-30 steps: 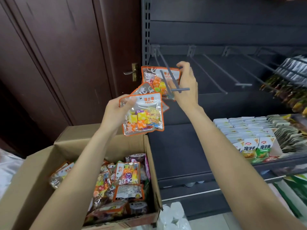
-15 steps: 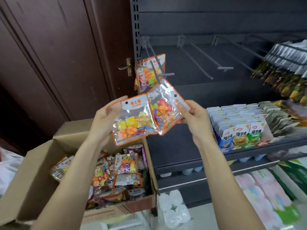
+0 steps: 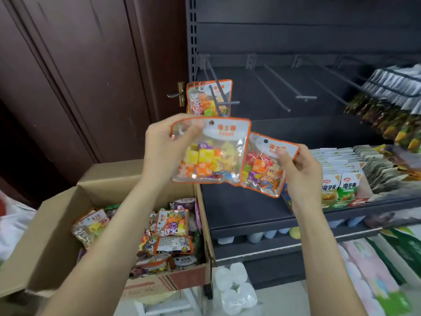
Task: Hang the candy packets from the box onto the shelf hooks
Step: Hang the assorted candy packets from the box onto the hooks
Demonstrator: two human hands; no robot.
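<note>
Surroundings: a cardboard box (image 3: pixel 57 226) stands open at lower left, holding a loose heap of candy packets (image 3: pixel 173 224); a dark wooden door (image 3: pixel 91 76) with a brass handle (image 3: pixel 180 94) rises behind it.
Shelf unit: a dark metal shelf (image 3: pixel 250 213) at right carries rows of upright snack packs (image 3: pixel 339 185); further packets hang in a dense row on the far-right hooks (image 3: pixel 387 87).
Obstructions: the leftmost hook (image 3: pixel 218 92) carries one hung packet (image 3: pixel 209 99), directly above and behind the two held packets (the neighbouring hooks (image 3: pixel 280 87) are bare).
Left-hand packet: an orange-edged clear candy packet (image 3: pixel 211 151), held upright and face-on, its hang hole at top centre; long axis roughly horizontal.
Right-hand packet: a second like packet (image 3: pixel 264 165), tilted clockwise, its hang hole toward the upper side; its left edge lies behind the first packet's right edge.
Left hand (image 3: pixel 166 149): fingers curled at the packet's upper-left corner, pinching it, thumb in front.
Right hand (image 3: pixel 300 169): thumb pressed on the front of the packet's upper-right edge, fingers curled behind, clamping it.
Position: both packets are held between the box and the hooks, in front of the shelf's left end.
</note>
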